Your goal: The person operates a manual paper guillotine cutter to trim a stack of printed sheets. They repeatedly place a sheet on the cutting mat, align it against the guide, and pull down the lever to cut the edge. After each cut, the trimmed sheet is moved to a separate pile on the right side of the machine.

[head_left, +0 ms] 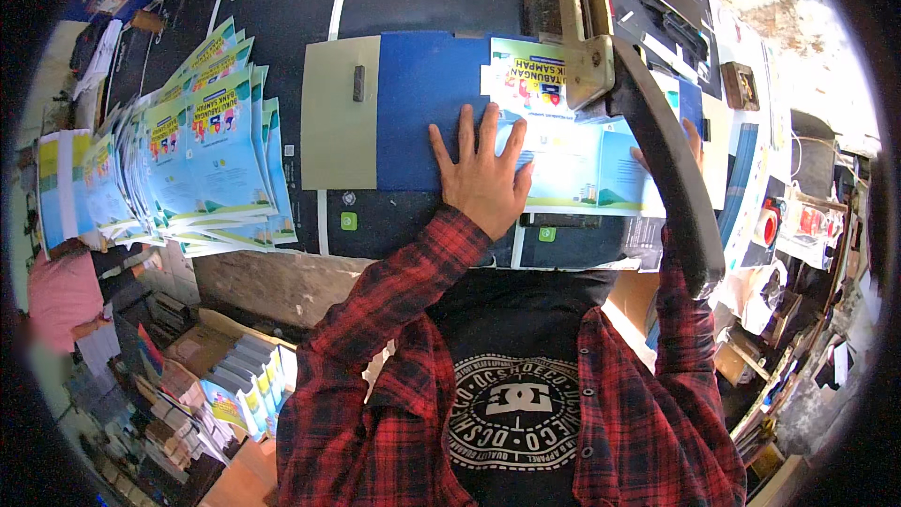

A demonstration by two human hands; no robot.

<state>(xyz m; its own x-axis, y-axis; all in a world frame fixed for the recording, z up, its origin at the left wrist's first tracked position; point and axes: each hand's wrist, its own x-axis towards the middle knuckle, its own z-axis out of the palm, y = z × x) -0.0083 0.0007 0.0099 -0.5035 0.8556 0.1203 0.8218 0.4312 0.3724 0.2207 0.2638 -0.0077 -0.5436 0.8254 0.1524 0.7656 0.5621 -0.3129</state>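
My left hand (481, 174) lies flat with its fingers spread, across the left edge of a printed blue cover sheet (563, 164) and the blue board (408, 113) beside it. Over the right part of the sheet stands the long black lever (662, 131) of a paper cutter, joined to a worn cream metal frame (589, 66). Behind that lever my right hand (693, 137) is mostly hidden. Its thumb and fingertips show apart on either side of the lever, by the sheet's right part. Whether another sheet lies under the top one, I cannot tell.
A fanned pile of similar printed sheets (211, 155) lies at the left. A small dark block (358, 83) sits on a grey-green board (328, 141). To the right are a wooden block (740, 84) and a red tape roll (767, 223). Bound books (249, 376) stand below left.
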